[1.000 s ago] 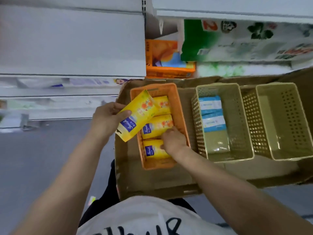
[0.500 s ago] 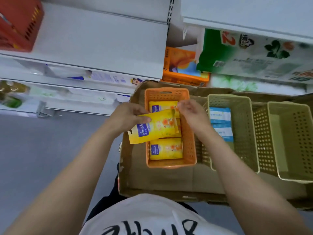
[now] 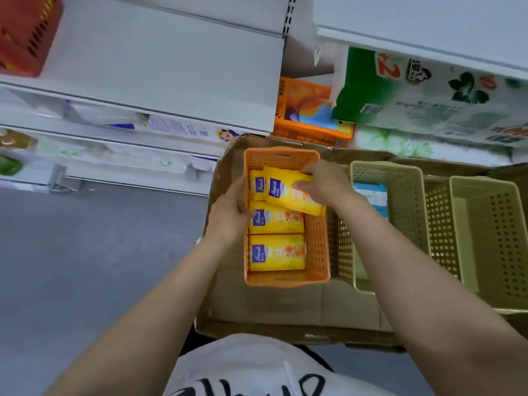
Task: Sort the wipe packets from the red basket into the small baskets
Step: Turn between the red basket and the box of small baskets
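The red basket (image 3: pixel 25 38), the source, is seen on the shelf at far left. The left hand (image 3: pixel 228 212) is curled over the orange basket's (image 3: pixel 317 252) left wall, apparently to steady it. A yellow wipe packet (image 3: pixel 285 195) is pinched, tilted, by the right hand (image 3: pixel 323 181) above 3 flat packets, presumably for stacking. Blue packets (image 3: pixel 371 195) lie in the next basket (image 3: pixel 405 212); the rightmost basket (image 3: pixel 500 247) holds none visible.
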Demonstrator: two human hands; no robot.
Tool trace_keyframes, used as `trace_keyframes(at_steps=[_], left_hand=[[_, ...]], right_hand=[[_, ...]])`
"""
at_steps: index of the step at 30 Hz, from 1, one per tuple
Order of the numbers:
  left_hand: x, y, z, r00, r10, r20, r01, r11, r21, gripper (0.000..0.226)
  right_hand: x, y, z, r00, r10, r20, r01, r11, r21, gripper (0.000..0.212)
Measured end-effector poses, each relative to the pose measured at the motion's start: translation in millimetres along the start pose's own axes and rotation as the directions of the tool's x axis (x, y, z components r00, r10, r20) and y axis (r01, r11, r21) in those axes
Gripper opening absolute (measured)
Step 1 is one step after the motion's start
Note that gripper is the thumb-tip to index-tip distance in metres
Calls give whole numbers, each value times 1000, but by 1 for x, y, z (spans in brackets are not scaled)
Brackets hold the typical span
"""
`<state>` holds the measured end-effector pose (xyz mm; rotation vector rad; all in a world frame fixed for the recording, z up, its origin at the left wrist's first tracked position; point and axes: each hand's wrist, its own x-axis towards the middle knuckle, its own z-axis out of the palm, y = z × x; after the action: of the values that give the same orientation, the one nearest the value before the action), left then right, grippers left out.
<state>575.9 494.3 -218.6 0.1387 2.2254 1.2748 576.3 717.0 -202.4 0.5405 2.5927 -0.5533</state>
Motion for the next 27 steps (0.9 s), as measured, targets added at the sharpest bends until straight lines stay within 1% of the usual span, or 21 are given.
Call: trace_keyframes(at_steps=[3,6,8,9,11,13,15,16,18,20,24,27], left_hand=[[5,-7,-2,998,-70,-6,69,994,-80,70],[12,-9,-7,990,-117,81,122,990,-66,77],[17,-10,-10,983,-125,137,138,986,-93,80],[19,-11,-12,978,-133,161,152,982,-113,81],[23,-14,-15,968,-153,197,184,972,-149,81],[26,-15,-16,959,-166,231,210,961,-182,81],[29,-16,-17,951,-171,259,224,956,-191,81],[31,-17,-17,948,-173,266,227,956,-185,81],[36,-18,-17,944,-182,277,235,957,-173,81],[40,-18,-16,940,-187,287,238,959,-156,82],[44,-15,-18,932,-172,319,228,963,-146,81],[43,-13,-18,932,-182,314,239,959,-153,81]], right_hand=[[22,-13,9,997,-60,46,60,998,4,44],[44,-21,18,990,-47,135,46,999,11,45],[54,-22,25,991,-27,129,29,1000,-9,43],[56,-22,31,996,-19,92,21,999,-28,42],[56,-22,42,999,-19,-48,15,996,-84,39],[48,-20,52,981,-49,-187,20,988,-155,38],[41,-16,60,963,-84,-255,38,983,-180,41],[39,-14,61,964,-89,-252,48,986,-162,44],[39,-9,62,978,-86,-189,69,993,-93,49],[42,-7,61,989,-82,-126,75,995,-63,53],[48,-8,59,992,-71,-103,66,996,-58,55],[49,-10,59,992,-96,-83,89,992,-87,56]])
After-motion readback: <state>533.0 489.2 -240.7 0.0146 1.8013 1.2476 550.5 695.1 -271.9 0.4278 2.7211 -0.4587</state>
